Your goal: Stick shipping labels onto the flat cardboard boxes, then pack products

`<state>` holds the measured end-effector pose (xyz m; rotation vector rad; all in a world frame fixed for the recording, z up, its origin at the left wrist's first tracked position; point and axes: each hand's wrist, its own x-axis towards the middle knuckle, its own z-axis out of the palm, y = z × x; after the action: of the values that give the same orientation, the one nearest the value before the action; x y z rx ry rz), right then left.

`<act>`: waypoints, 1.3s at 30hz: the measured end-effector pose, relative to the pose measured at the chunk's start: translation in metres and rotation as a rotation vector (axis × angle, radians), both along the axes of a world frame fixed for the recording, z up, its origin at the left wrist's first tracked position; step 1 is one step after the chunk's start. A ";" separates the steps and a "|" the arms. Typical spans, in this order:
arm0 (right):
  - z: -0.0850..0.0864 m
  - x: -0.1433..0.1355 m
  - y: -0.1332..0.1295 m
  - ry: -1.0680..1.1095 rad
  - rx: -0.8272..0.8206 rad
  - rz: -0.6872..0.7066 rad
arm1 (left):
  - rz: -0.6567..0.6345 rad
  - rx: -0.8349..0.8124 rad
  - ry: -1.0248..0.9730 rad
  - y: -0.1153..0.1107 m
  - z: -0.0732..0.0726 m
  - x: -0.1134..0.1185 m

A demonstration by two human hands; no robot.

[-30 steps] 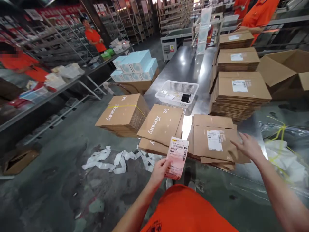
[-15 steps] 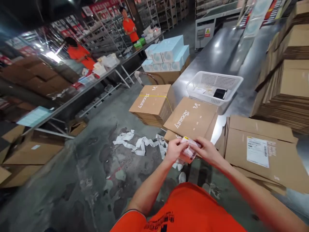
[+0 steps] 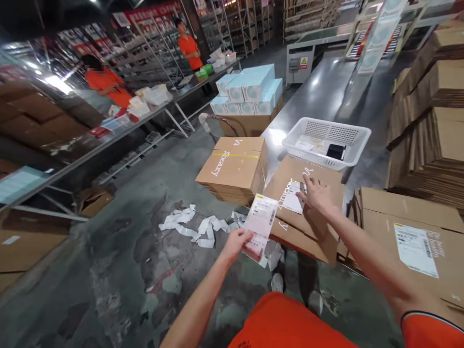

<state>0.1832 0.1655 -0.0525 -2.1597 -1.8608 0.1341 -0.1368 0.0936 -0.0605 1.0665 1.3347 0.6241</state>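
My left hand is closed on a strip of printed shipping labels, pinched at its lower left edge and held above the floor. My right hand is over the brown carton, fingers spread and fingertips at the right edge of a white label. This label looks flat on the carton's top, partly over the white lettering. Whether the fingertips press it or just rest at its edge, I cannot tell. A crumpled pale wrapping shows below the labels.
A strapped stack of cartons stands left. Behind is a white basket on the metal table. A labelled carton and flattened cartons are right. Paper strips litter the floor. Two people in orange work at the far bench.
My hands have separated from together at the labels. The left has moved left and down with the strip, now unfolded; the right has gone up onto the carton, where a white label now shows.
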 end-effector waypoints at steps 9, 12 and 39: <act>-0.031 -0.065 -0.051 0.129 0.060 0.349 | -0.008 0.199 0.105 0.078 0.011 0.048; -0.025 -0.025 -0.079 0.170 0.136 -0.073 | -0.011 0.169 0.080 0.050 0.026 0.053; 0.038 -0.040 -0.178 0.864 -0.092 0.329 | -0.033 0.114 -0.193 -0.078 0.066 0.106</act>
<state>0.1435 -0.0125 -0.0143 -1.4310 -1.6370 1.0464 -0.0311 0.0152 0.0055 1.0887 1.1232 0.7658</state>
